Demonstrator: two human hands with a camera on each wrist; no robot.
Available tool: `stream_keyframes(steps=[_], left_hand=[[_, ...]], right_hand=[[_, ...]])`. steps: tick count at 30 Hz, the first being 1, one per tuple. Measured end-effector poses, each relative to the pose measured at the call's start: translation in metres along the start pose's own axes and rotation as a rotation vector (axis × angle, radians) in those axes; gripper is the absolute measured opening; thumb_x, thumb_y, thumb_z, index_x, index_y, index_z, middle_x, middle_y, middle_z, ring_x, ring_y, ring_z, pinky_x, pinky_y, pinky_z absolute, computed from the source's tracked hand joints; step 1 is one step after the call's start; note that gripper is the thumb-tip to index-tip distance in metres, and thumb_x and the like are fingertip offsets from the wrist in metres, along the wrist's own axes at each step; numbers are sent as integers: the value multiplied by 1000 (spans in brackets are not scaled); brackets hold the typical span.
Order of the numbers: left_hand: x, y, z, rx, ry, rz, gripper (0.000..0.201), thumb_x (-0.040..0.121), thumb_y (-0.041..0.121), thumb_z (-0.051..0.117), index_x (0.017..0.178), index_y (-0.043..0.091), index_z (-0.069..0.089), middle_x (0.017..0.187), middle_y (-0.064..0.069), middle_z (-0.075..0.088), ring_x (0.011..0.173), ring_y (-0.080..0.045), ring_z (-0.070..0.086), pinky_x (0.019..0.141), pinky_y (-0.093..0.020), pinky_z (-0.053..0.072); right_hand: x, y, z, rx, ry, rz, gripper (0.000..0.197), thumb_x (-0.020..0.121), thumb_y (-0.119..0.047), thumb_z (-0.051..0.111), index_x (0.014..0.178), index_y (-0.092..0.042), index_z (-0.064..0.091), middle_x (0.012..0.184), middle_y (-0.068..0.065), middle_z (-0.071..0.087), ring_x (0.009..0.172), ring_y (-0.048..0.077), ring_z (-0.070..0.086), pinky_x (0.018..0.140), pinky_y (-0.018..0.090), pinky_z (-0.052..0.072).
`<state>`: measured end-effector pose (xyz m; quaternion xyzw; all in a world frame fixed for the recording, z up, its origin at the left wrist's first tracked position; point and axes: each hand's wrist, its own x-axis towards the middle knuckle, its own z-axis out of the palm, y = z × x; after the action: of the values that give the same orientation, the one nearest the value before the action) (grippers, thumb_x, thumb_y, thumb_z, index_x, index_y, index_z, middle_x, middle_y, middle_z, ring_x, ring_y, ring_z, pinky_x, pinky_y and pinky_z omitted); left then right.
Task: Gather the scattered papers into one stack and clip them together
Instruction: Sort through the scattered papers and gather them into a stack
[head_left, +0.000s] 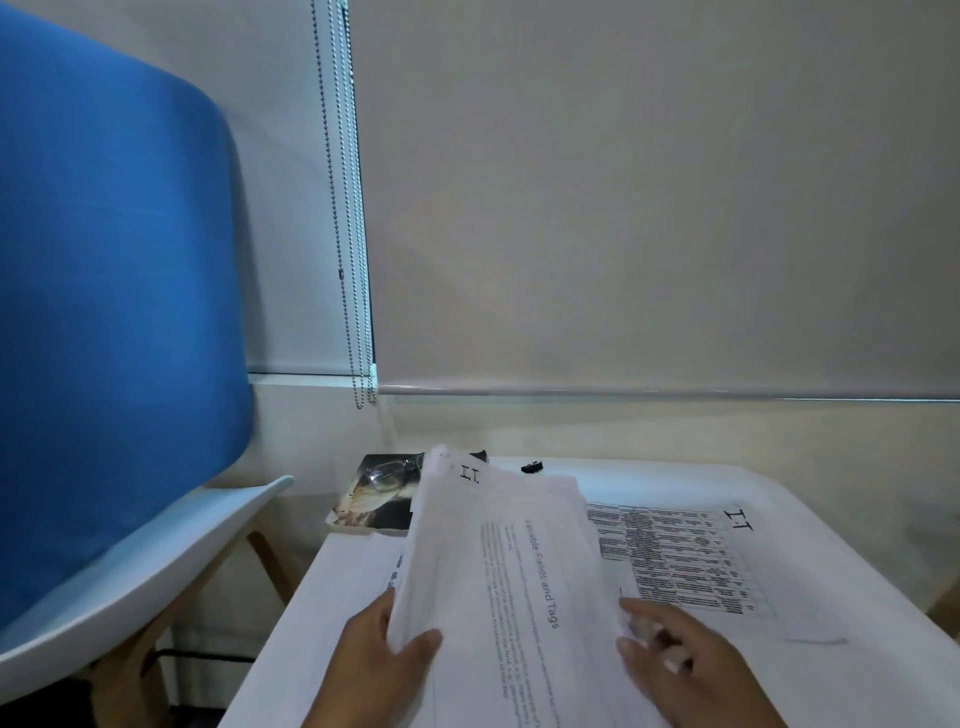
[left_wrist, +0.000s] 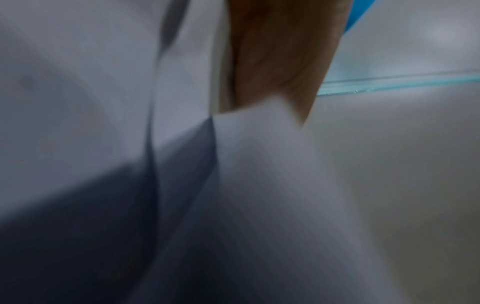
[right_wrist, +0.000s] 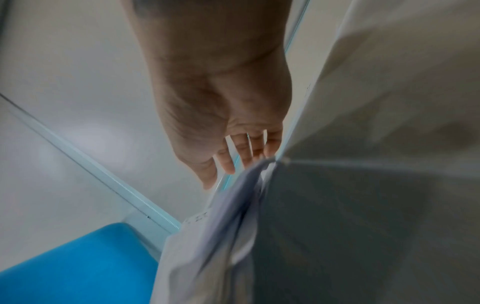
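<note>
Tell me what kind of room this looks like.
Probably an office or study: printed papers on a white table, a blue chair beside it, and a roller blind with bead chains.

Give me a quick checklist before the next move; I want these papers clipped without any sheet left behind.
1. Left hand grips the lifted sheaf of papers: ok.
2. Right hand free to help: ok, fingers relaxed at the sheaf's right edge.
3. All sheets gathered: not ok, the table sheet lies flat on the table.
4. Sheaf edges squared: not ok, sheets fan apart.
5. Binder clip located: ok, at the far table edge.
6. Clip within reach: cannot tell.
</note>
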<state>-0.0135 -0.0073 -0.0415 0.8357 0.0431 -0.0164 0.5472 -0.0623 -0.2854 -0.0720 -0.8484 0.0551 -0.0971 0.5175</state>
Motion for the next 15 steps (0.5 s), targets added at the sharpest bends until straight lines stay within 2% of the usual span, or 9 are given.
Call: stream_keyframes(steps=[2,3,5,7,8,10,12,13,15], left_hand=[[1,-1,-10,-143,12,-21,26,82,11,71,99,23,55,83,7,64,73,-8,56,67,-22,43],[2,-1,-14,-208,11,-29,26,82,8,71,100,19,56,81,5,64,73,-11,58,65,-22,43],[4,-3,-21,-286,13,-36,28,82,3,70,107,11,58,85,-5,68,78,-20,61,72,-26,45],[8,-7,-22,-275,16,-49,33,82,4,71,113,6,60,99,-16,68,90,-30,61,87,-32,44],[9,-9,-22,-270,14,-52,36,81,5,71,115,5,61,104,-18,67,95,-32,61,91,-33,44],[11,-9,-21,-271,17,-49,45,76,14,78,117,3,62,109,-17,68,101,-32,61,95,-36,43],[15,-13,-17,-231,18,1,71,53,41,82,114,9,64,107,-14,70,103,-32,62,100,-40,43],[18,-16,-16,-207,19,37,80,40,51,77,110,13,65,105,-12,71,102,-32,63,101,-41,44],[21,-19,-13,-133,37,79,84,30,57,69,104,17,64,102,-13,72,99,-32,63,96,-38,46]], right_hand=[[8,-3,-14,60,99,26,25,82,-22,77,91,-45,73,95,3,69,89,15,66,73,20,54],[13,-4,-21,74,111,41,25,83,-17,75,93,-40,74,99,5,69,92,19,65,69,18,54],[24,-8,-33,20,57,75,24,87,-12,71,103,-29,69,113,1,67,96,16,61,63,10,49],[37,-11,-41,-95,-12,77,31,86,-21,72,113,-31,62,122,-5,63,102,11,60,77,19,47],[43,-13,-42,-150,-37,76,38,85,-26,74,119,-32,59,125,-5,61,104,10,59,83,23,45],[54,-18,-37,-259,-99,89,54,82,-34,75,131,-28,52,130,-2,57,109,11,55,88,24,42],[64,-23,-30,-362,-164,90,71,78,-42,76,140,-24,45,137,2,52,117,12,52,91,22,41],[68,-23,-25,-394,-193,92,80,75,-45,78,142,-23,42,142,2,49,123,14,50,94,23,41],[72,-27,-17,-405,-223,131,89,66,-49,79,142,-22,42,143,0,48,125,15,51,96,23,43]])
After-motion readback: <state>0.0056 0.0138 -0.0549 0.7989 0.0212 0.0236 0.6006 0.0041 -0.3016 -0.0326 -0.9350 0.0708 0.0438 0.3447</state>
